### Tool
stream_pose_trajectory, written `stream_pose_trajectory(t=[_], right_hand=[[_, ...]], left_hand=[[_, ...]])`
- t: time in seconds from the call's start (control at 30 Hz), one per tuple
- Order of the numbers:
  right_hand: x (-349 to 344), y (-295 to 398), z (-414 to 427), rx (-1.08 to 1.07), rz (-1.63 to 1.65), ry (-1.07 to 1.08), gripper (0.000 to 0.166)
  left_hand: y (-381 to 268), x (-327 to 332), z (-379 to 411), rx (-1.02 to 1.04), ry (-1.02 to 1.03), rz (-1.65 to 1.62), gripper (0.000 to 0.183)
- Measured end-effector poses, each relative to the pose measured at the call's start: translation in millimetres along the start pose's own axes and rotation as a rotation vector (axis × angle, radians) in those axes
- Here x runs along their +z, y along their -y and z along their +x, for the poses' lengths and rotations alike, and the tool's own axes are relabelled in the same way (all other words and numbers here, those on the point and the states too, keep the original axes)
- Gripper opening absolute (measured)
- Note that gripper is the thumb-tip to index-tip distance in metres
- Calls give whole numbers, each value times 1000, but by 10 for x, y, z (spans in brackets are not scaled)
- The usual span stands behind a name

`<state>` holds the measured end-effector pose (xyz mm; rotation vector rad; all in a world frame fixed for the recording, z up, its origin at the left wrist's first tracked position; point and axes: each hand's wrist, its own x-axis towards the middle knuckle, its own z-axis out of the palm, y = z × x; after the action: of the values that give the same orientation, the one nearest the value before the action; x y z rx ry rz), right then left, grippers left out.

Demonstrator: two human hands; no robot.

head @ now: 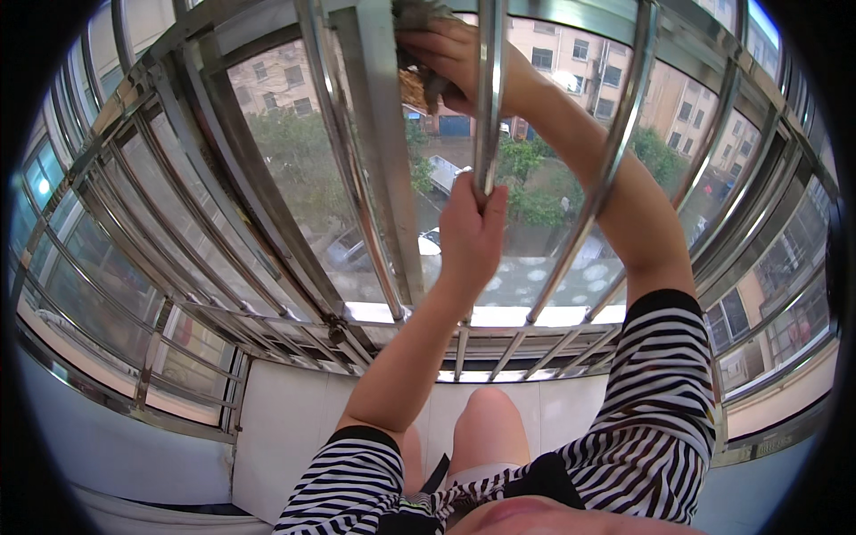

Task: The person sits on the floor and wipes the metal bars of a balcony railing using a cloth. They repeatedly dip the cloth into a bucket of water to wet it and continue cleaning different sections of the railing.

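My left hand (473, 231) is closed around an upright metal bar (491, 100) of a window guard. Above it, my right hand (447, 60) reaches between the bars and presses a crumpled grey-brown cloth (422, 83) near the top of the window, beside the upright metal window frame (388, 154). My right fingers lie over part of the cloth. Beyond the bars is a glass pane (528, 221), with whitish round spots visible low down.
Several shiny bars stand around me, joined by a lower rail (267, 317). Below it is a white tiled wall (287, 414), with my knee (491, 428) in front. Trees (294, 167) and buildings (582, 60) lie outside.
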<state>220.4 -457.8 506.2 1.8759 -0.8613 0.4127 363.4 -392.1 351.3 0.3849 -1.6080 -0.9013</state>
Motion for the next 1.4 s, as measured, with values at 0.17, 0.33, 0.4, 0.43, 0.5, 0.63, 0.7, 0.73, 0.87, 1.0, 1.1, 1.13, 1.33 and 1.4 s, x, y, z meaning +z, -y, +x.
stream_pose_trajectory(t=[0.17,0.33,0.4,0.43,0.5,0.63,0.7,0.73,0.87,1.0,1.1,1.13,1.33,1.4], right_hand=[[-140,-22,-478,204,-153,-194,47],[-403,-4,-1278,653,-91,-605,50],[-349,71,-1177,725,-88,-626,52],[-257,56,-1062,662,-169,-449,59],[-119,41,-883,309,-160,-247,65],[251,349,-444,118,-91,4,65],[521,509,-515,-5,-52,17,63],[616,587,-617,-109,-169,21,54],[1106,865,-1184,-267,-33,237,28],[1118,1345,-1837,68,1073,786,12],[908,1354,-1983,15,770,459,22],[713,1312,-1848,85,667,374,25],[-92,478,-1513,680,-119,-418,51],[-10,416,-1833,809,-306,-541,58]], left_hand=[[208,9,36,47,63,-156,18],[208,37,10,73,55,-170,15],[173,-10,20,50,50,-160,15],[169,-1,20,54,59,-171,15],[177,28,7,52,75,-198,16],[131,15,1,66,74,-186,16],[98,30,-9,90,71,-191,16],[91,18,-12,122,49,-139,17],[94,-20,15,139,17,-112,19],[39,49,-1,-14,36,-216,26],[32,75,11,4,35,-148,27],[83,57,8,35,17,-91,26],[227,-26,15,60,52,-130,19],[114,23,-4,32,83,-211,18]])
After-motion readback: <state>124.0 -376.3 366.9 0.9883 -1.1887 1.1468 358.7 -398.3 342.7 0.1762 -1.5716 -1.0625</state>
